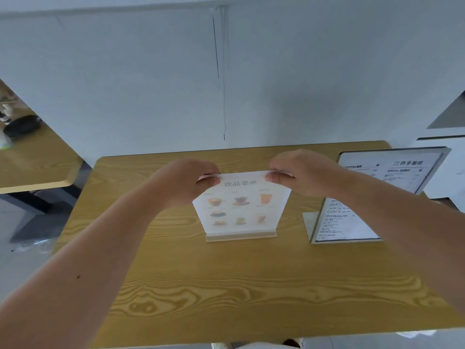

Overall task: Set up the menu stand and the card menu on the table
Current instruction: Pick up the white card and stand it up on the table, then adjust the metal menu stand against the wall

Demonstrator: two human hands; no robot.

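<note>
A clear acrylic menu stand (pixel 241 236) stands upright in the middle of the wooden table (pixel 226 285). In it sits a white card menu (pixel 239 207) printed with pictures of drinks. My left hand (pixel 186 180) pinches the card's top left corner. My right hand (pixel 302 172) pinches its top right corner. The card's lower edge rests in the stand's base slot.
A second, larger menu stand (pixel 357 210) with a black-and-white printed menu stands at the table's right side, partly behind my right forearm. Behind the table is a grey wall (pixel 226 71). Another wooden table (pixel 32 159) is at the left; a white cabinet (pixel 450 147) at the far right.
</note>
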